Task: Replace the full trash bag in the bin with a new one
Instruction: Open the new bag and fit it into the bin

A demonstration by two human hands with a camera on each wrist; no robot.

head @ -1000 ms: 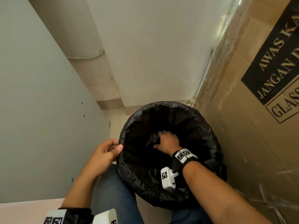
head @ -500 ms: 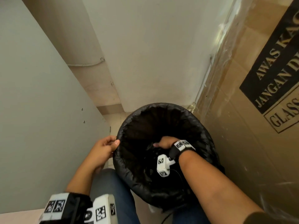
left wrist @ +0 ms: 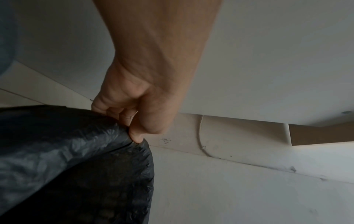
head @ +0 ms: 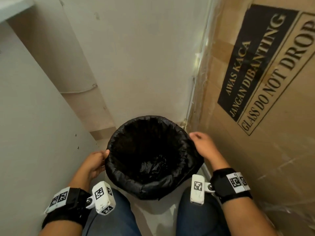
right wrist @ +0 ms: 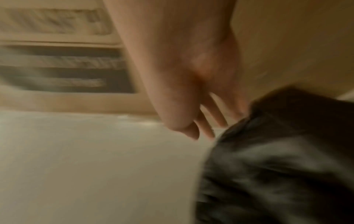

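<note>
Black liner (head: pixel 153 183) already lines bin, lower center; my left hand (head: pixel 95 161) pinches rim, right hand (head: pixel 202 147) loose-fingered beside it, just tidying left imo.

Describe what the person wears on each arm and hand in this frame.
Both forearms are bare, without sleeves or gloves. The left hand and right hand each have a black wrist strap carrying white tags printed with black square markers, plus a white boxy camera module with the same markers. Blue jeans cover the legs.
</note>
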